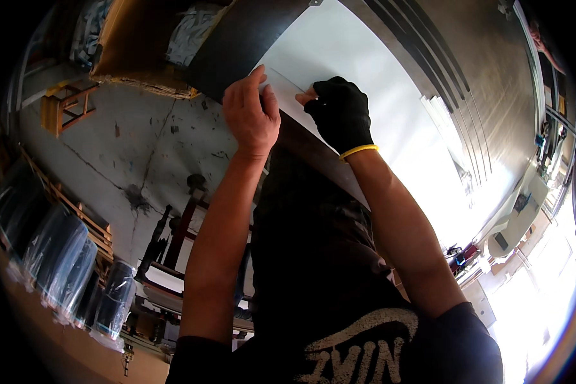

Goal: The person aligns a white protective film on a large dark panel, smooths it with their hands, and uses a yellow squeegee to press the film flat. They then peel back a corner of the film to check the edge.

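Observation:
My left hand [251, 115] is bare and rests with curled fingers on the near edge of a large pale sheet [365, 83] lying on a dark-edged work table [237, 45]. A fingerless black glove and a yellow wristband cover my right hand [339, 112], which pinches the sheet's edge just right of the left hand. A thin white corner of the sheet sticks up between the two hands. Both forearms reach up from the lower edge, over my dark shirt.
Brown cardboard [134, 45] lies on the table's left end. Below it is cracked concrete floor [147, 147] with a wooden stool [64, 105]. Several plastic-wrapped dark rolls [64, 256] lean at the lower left. Metal rails [441, 70] cross the shiny surface at right.

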